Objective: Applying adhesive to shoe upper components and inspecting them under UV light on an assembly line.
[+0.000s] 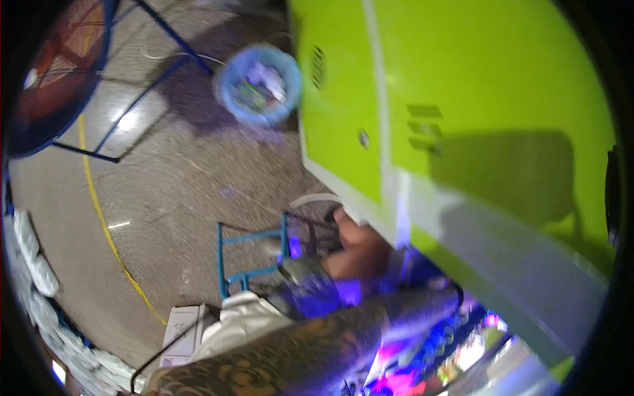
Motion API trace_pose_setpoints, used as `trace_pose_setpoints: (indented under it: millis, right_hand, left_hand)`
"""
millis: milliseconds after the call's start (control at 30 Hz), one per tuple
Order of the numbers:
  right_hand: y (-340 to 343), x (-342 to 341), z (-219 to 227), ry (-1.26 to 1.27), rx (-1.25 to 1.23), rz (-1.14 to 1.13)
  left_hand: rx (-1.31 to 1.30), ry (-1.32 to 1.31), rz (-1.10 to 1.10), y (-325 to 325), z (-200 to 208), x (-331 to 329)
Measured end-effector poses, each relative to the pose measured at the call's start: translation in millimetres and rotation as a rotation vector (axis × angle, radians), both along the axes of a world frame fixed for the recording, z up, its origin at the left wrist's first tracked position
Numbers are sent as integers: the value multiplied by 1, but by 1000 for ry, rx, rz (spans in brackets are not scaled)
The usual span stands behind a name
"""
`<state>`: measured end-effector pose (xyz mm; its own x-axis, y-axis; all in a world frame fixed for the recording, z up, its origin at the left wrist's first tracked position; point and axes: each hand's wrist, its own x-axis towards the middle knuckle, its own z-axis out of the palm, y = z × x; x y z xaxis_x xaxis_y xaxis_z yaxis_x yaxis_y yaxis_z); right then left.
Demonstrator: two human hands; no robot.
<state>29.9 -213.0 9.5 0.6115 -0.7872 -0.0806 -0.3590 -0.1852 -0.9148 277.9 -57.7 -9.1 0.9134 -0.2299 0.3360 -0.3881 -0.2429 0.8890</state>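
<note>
A tattooed forearm [290, 350], which I take for my left one, reaches from the lower left toward the lower edge of a lime-green and white cabinet [337, 119]. It ends near a dark band in purple-blue glare, and the fingers of my left hand cannot be made out. Past the forearm, a blurred patch of bare skin [360, 254] shows between grey cloth [307, 280] and the cabinet's base; whether it is a leg or a hand is unclear. My right hand does not show.
A light-blue bin [290, 86] with rubbish stands against the cabinet. A blue metal frame [220, 261] and a white box [181, 330] are on the floor, left of the cabinet. At upper left is a large round fan [63, 72] on blue legs. White bundles [45, 274] line the left rim.
</note>
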Motion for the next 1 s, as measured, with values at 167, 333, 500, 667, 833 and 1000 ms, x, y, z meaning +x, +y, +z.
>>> trace_pose_setpoints:
  millis: [167, 333, 500, 667, 833, 1000]
  right_hand:
    - [-38, -104, 41, -112, -45, -224]
    - [-95, -156, 27, -287, -13, -333]
    - [-127, -188, -13, -310, 222, -217]
    - [-101, -185, 7, -319, 360, -128]
    - [-79, -161, 10, -366, 407, -194]
    - [-93, -170, -8, -531, 423, -201]
  left_hand:
    - [-114, 12, -52, -87, 11, -32]
    - [43, 146, -527, -121, 16, -16]
    - [17, 96, -397, -102, 9, -21]
    - [16, 92, -400, -97, 20, -20]
    - [77, 78, -290, -92, 2, -25]
    - [344, -40, -211, -123, 12, -44]
